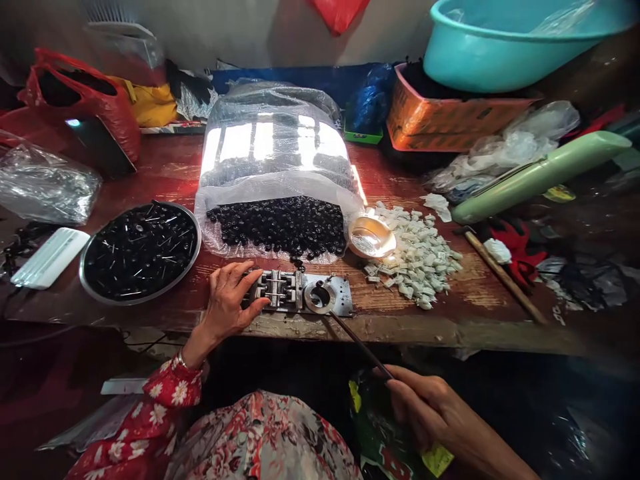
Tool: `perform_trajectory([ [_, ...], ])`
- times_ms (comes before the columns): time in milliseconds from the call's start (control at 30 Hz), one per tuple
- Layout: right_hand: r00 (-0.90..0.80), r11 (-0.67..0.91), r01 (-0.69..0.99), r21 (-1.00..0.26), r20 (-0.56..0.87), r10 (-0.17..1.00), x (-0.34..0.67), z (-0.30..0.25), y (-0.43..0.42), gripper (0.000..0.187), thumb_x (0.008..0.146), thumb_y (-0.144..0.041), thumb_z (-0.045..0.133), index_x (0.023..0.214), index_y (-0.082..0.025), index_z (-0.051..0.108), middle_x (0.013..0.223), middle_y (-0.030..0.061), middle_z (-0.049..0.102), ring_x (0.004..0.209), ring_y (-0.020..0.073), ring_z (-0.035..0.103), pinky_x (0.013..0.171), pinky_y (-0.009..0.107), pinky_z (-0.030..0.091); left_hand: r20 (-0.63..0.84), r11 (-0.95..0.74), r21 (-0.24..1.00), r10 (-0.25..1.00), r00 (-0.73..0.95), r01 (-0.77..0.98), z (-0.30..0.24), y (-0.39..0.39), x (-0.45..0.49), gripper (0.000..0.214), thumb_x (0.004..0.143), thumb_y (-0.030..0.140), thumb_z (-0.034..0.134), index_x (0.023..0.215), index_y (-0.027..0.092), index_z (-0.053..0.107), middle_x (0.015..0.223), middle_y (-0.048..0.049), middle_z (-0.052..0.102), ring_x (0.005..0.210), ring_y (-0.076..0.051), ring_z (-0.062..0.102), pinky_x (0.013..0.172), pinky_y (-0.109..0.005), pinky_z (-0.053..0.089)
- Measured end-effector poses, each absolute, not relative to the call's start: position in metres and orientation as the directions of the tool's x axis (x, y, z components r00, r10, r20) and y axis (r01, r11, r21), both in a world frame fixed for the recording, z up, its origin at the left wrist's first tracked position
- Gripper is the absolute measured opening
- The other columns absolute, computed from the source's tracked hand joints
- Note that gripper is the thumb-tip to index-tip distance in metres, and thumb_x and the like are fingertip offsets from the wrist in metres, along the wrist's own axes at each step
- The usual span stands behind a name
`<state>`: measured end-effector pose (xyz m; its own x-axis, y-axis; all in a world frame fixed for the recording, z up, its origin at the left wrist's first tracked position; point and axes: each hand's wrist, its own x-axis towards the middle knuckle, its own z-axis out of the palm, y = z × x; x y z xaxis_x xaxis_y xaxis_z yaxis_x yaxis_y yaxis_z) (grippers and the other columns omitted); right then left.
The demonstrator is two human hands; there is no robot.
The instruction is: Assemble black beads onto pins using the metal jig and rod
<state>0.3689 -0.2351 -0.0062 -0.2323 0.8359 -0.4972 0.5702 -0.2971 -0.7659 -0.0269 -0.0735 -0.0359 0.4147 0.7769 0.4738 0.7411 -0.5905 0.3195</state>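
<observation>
A metal jig (277,290) with bars and a round ring lies at the bench's front edge. My left hand (231,293) is at its left end, thumb and fingers apart in a C shape around that end; nothing shows between them. My right hand (425,403), below the bench edge, is closed around a thin dark rod (357,343). The rod's far end reaches the jig beside the ring. Just behind the jig, small black parts (280,223) spill from the mouth of a large clear plastic bag (280,180).
A round tray (199,248) of black pieces with pins sits left, near a white box (50,259). Right are a shallow bowl (371,237), a pile of whitish pieces (417,257), a hammer (505,273) and a green tube (540,177). A turquoise basin (500,57) rests on an orange crate (445,123).
</observation>
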Motion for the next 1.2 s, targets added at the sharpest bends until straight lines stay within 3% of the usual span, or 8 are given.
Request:
perform_trajectory([
  [133, -0.238, -0.521, 0.386, -0.761, -0.628, 0.741, 0.369, -0.009, -0.233, 0.067, 0.100, -0.078, 0.041, 0.110, -0.017, 0.069, 0.049, -0.0066, 0.045, 0.040, 0.0104, 0.037, 0.044, 0.024, 0.033, 0.421, -0.598, 0.287, 0.781, 0.462, 0.749, -0.037, -0.072, -0.028, 0.058, 0.100, 0.058, 0.060, 0.145, 0.022, 0.058, 0.150, -0.0160, 0.059, 0.134, -0.035, 0.054, 0.115, -0.055, 0.033],
  [433, -0.316, -0.580, 0.200, -0.790, -0.612, 0.724, 0.368, -0.021, -0.235, 0.058, 0.100, -0.075, 0.049, 0.105, -0.019, 0.063, 0.053, -0.0108, 0.031, 0.046, 0.0078, 0.021, 0.044, 0.023, 0.015, 0.352, -0.608, 0.196, 0.776, 0.524, 0.769, -0.042, -0.068, -0.026, 0.063, 0.106, 0.063, 0.044, 0.151, 0.020, 0.053, 0.152, -0.0183, 0.058, 0.136, -0.035, 0.054, 0.118, -0.059, 0.027],
  [667, -0.241, -0.625, 0.037, -0.780, -0.614, 0.752, 0.330, -0.011, -0.251, 0.052, 0.102, -0.070, 0.050, 0.102, -0.019, 0.061, 0.058, -0.0103, 0.027, 0.051, 0.0079, 0.018, 0.048, 0.025, 0.013, 0.327, -0.603, 0.166, 0.780, 0.534, 0.780, -0.043, -0.069, -0.026, 0.065, 0.106, 0.063, 0.041, 0.153, 0.019, 0.050, 0.154, -0.0191, 0.057, 0.139, -0.035, 0.053, 0.121, -0.060, 0.025],
  [933, -0.070, -0.603, 0.086, -0.793, -0.608, 0.791, 0.299, 0.002, -0.260, 0.058, 0.096, -0.078, 0.053, 0.096, -0.020, 0.062, 0.060, -0.0089, 0.029, 0.054, 0.0097, 0.026, 0.051, 0.025, 0.020, 0.318, -0.594, 0.168, 0.788, 0.527, 0.787, -0.045, -0.068, -0.025, 0.073, 0.105, 0.070, 0.036, 0.154, 0.017, 0.049, 0.154, -0.0214, 0.056, 0.141, -0.035, 0.052, 0.123, -0.060, 0.023],
  [1200, -0.009, -0.609, 0.018, -0.793, -0.609, 0.793, 0.264, -0.001, -0.273, 0.061, 0.095, -0.081, 0.051, 0.093, -0.021, 0.061, 0.058, -0.0082, 0.033, 0.051, 0.0092, 0.029, 0.048, 0.023, 0.025, 0.358, -0.623, 0.181, 0.763, 0.539, 0.761, -0.050, -0.065, -0.025, 0.083, 0.102, 0.075, 0.026, 0.154, 0.014, 0.049, 0.148, -0.0235, 0.059, 0.141, -0.035, 0.052, 0.122, -0.058, 0.025],
])
